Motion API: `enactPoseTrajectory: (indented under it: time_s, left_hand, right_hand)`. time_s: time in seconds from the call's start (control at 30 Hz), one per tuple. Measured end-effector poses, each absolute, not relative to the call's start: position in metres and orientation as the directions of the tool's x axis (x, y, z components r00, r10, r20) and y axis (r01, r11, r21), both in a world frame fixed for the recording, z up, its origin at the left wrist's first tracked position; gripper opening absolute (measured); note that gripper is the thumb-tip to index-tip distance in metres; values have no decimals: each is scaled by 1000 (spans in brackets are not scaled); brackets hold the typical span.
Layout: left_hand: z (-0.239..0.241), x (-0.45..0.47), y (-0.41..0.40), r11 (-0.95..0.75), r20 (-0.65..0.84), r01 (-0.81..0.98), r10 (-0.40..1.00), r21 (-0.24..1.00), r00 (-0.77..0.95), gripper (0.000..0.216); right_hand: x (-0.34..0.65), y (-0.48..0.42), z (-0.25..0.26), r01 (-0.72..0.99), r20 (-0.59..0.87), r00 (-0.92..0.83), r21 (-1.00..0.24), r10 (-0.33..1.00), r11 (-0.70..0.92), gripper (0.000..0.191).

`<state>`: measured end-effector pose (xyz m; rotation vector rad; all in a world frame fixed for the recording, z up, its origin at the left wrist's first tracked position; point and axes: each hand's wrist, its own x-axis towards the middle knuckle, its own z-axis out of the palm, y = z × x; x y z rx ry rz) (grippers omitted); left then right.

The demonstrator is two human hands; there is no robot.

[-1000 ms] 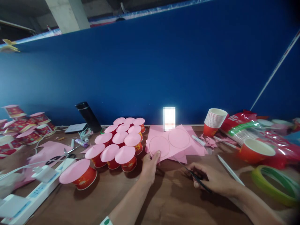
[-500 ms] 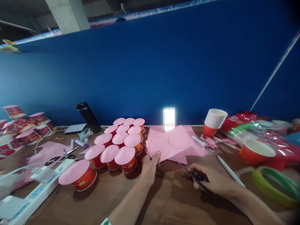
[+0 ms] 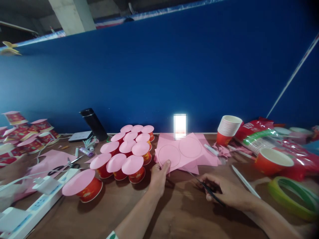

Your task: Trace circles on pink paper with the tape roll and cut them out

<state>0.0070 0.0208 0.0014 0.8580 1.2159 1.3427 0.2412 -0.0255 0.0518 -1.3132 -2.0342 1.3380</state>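
My left hand [image 3: 159, 177] pinches the near left corner of a pink paper sheet [image 3: 178, 161], thumb on top. Two circles are drawn on that sheet, side by side. My right hand [image 3: 220, 189] is closed around the black handles of a pair of scissors [image 3: 211, 193]. Their thin blades point up and left toward the sheet's lower edge; whether they touch the paper I cannot make out. More pink paper [image 3: 208, 156] lies underneath. Left of the sheet stand several red paper cups [image 3: 136, 176], each topped with a pink paper disc [image 3: 132, 165].
A lit phone screen [image 3: 180, 126], blurred out, stands behind the paper. To the right are stacked cups [image 3: 228, 127], a white pen [image 3: 245, 181] and green tape [image 3: 276, 196]. At left are a power strip [image 3: 37, 207], a black flask [image 3: 93, 124] and another person's hand [image 3: 15, 171].
My hands, the sheet and the scissors look unmoved. At the far left, the other person's hand has shifted slightly.
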Motion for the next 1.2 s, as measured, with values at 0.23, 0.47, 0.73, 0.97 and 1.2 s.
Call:
enactPoseTrajectory:
  time_s: [0.23, 0.47, 0.73, 0.97, 1.2]
  left_hand:
    - [4, 8, 20, 83, -124, -241, 980, 967, -157, 39]
    - [8, 7, 18, 93, -128, -215, 979, 972, -158, 38]
    - [7, 7, 19, 106, -163, -302, 972, 947, -170, 38]
    - [6, 6, 19, 87, -146, -315, 975, 945, -167, 38]
    - [7, 6, 19, 74, -129, -283, 975, 956, -180, 37]
  right_hand:
    - [241, -25, 48, 474, -169, -499, -875, 850, 104, 32]
    - [243, -23, 44, 379, -198, -512, -925, 836, 12, 31]
    - [245, -22, 37, 313, -198, -521, -949, 830, -30, 35]
    - [239, -24, 50, 379, -233, -445, -924, 865, -54, 27]
    - [233, -26, 57, 367, -205, -422, -929, 883, -40, 34]
